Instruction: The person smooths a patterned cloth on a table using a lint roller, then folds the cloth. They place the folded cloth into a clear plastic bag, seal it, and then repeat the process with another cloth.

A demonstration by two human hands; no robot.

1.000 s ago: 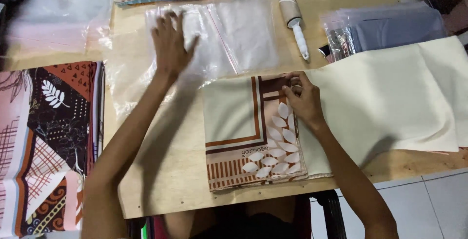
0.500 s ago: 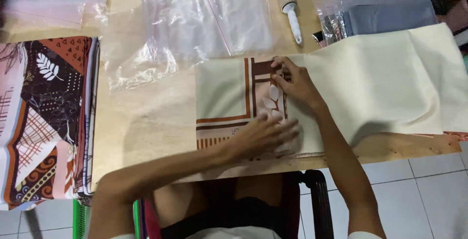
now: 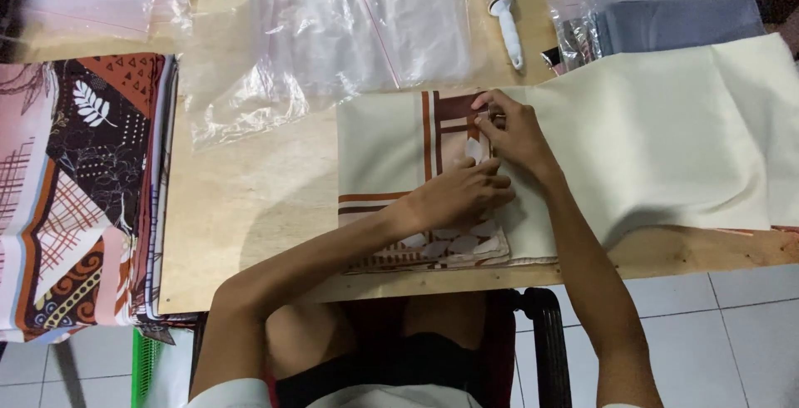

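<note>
A folded cream cloth with brown stripes and a leaf print [image 3: 391, 167] lies on the wooden table [image 3: 250, 217] near its front edge. My left hand [image 3: 462, 196] rests on its folded right edge, fingers curled over the fabric. Just beyond it, my right hand [image 3: 512, 133] pinches the same edge at the top. To the right, a large plain cream cloth [image 3: 666, 142] spreads out, and the folded piece overlaps it.
Clear plastic bags [image 3: 358, 42] lie behind the folded cloth. A lint roller [image 3: 503, 4] sits at the back. Bagged grey fabric [image 3: 666, 17] is at the back right. A stack of patterned cloths [image 3: 75, 192] fills the left side. Tiled floor lies below.
My left hand left the plastic bags at the back and came down onto the folded cloth beside my right hand. The right hand stayed on the fold.
</note>
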